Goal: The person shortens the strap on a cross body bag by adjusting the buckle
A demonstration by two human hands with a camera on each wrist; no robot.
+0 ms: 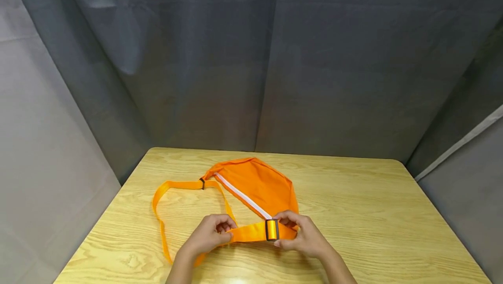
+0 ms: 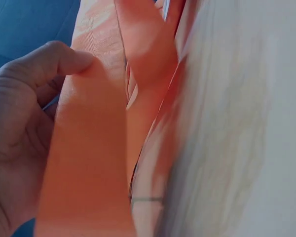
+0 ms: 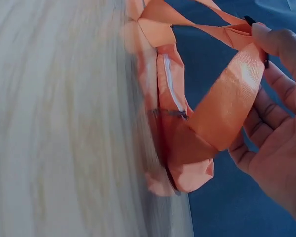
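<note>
An orange waist bag (image 1: 257, 183) with a white zipper (image 1: 243, 195) lies on the table, its strap (image 1: 251, 233) running along the near side. My left hand (image 1: 210, 233) pinches the strap between thumb and fingers; the left wrist view shows the thumb flat on the wide webbing (image 2: 91, 133). At the black slide buckle (image 1: 272, 230), my right hand (image 1: 304, 236) grips the edge with thumb and fingertips. In the right wrist view the webbing (image 3: 229, 98) loops from the buckle back to the bag's end.
The rest of the strap (image 1: 159, 214) makes a loose loop on the left, joined to the bag near a small black ring (image 1: 202, 183). Underneath is a wood-grain table (image 1: 373, 214). Dark grey curtains (image 1: 204, 57) stand behind it, with lighter panels at both sides.
</note>
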